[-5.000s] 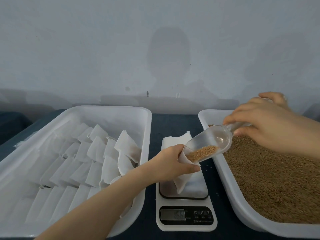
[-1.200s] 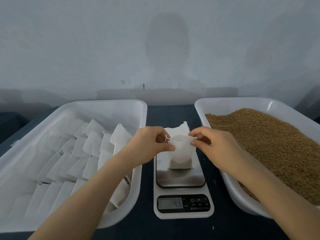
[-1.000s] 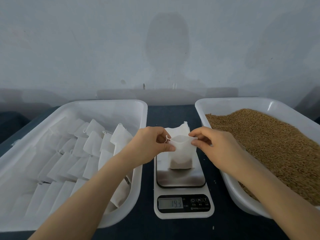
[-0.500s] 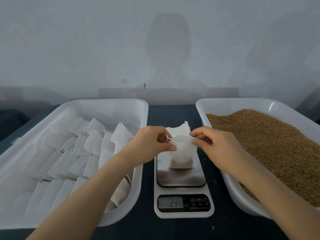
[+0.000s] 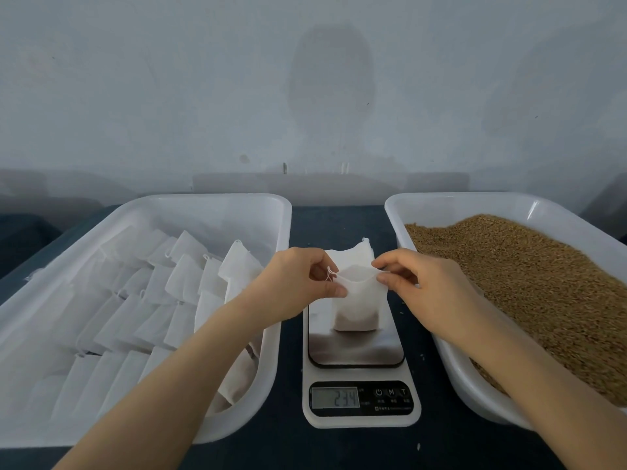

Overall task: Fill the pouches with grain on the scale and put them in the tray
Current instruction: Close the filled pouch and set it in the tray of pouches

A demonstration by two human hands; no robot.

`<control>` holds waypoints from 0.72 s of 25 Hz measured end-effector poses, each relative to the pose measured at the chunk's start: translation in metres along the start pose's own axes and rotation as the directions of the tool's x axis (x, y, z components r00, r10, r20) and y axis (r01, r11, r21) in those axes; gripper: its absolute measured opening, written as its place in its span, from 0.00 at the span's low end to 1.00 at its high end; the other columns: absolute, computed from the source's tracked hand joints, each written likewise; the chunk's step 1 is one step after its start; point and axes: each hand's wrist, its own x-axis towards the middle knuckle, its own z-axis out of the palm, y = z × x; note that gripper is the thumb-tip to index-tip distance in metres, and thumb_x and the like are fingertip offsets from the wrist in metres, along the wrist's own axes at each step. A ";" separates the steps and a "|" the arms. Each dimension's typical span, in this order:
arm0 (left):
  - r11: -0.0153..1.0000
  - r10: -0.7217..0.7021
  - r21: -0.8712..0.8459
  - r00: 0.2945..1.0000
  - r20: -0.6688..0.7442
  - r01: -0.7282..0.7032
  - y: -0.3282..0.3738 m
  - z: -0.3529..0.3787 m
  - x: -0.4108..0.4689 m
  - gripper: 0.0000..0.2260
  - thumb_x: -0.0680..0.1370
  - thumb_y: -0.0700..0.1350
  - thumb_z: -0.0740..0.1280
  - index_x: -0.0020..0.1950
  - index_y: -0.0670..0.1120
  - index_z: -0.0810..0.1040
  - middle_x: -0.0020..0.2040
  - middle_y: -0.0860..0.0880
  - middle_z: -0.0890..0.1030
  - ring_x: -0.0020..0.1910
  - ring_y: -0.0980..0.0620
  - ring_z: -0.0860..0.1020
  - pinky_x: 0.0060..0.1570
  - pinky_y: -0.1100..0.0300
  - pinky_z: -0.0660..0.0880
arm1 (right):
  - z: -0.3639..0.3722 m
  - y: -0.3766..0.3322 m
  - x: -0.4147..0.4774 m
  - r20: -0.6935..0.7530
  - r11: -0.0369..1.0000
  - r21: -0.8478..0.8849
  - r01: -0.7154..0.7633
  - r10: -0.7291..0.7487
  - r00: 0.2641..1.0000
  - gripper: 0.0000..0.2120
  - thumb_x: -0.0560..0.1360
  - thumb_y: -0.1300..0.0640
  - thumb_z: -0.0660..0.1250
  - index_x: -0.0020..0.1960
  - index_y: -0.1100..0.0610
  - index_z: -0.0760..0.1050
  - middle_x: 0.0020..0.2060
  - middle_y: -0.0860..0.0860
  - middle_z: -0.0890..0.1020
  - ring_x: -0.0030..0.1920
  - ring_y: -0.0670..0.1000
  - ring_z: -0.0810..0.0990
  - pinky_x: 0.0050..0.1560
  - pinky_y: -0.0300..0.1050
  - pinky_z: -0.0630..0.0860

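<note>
A small white pouch (image 5: 358, 305) stands upright on the steel plate of the scale (image 5: 356, 351), its mouth open and grain showing at its bottom. My left hand (image 5: 298, 283) pinches the pouch's left top edge by the drawstring. My right hand (image 5: 424, 290) pinches its right top edge. The scale's display (image 5: 335, 397) reads 234. More empty white pouches (image 5: 353, 256) lie stacked behind it. The white tray (image 5: 210, 212) on the left holds several filled pouches in rows.
A white tub of brown grain (image 5: 529, 286) stands to the right of the scale. The dark tabletop (image 5: 336, 222) shows between the containers, with a few stray grains near the scale. A pale wall rises close behind.
Five seconds ago my right hand poured grain from a clear scoop into the pouch. The scoop is gone; both hands hold the pouch's top. The display rose to 234 and has held there.
</note>
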 end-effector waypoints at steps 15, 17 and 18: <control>0.994 0.090 0.052 0.988 0.122 -0.097 0.006 0.010 -0.007 0.11 0.74 0.54 0.71 0.39 0.47 0.78 0.26 0.56 0.68 0.27 0.57 0.67 0.31 0.65 0.64 | 0.001 -0.013 -0.005 -0.016 0.991 0.050 0.126 -0.125 0.992 0.03 0.73 0.59 0.70 0.45 0.52 0.82 0.32 0.32 0.78 0.39 0.33 0.76 0.39 0.23 0.67; 0.997 0.072 -0.017 0.991 0.115 -0.071 0.005 0.008 -0.006 0.18 0.75 0.52 0.70 0.35 0.39 0.73 0.26 0.52 0.66 0.27 0.54 0.64 0.30 0.62 0.63 | 0.000 -0.014 -0.004 -0.075 0.988 0.090 0.126 -0.119 0.990 0.05 0.74 0.60 0.70 0.44 0.51 0.82 0.34 0.37 0.80 0.39 0.36 0.77 0.40 0.24 0.68; 0.997 0.063 -0.051 0.992 0.105 -0.058 0.005 0.007 -0.005 0.18 0.76 0.52 0.70 0.37 0.37 0.74 0.28 0.49 0.68 0.29 0.53 0.65 0.31 0.60 0.64 | 0.000 -0.014 -0.003 -0.088 0.986 0.125 0.111 -0.101 0.991 0.05 0.73 0.60 0.70 0.45 0.50 0.81 0.35 0.38 0.81 0.38 0.37 0.77 0.39 0.25 0.68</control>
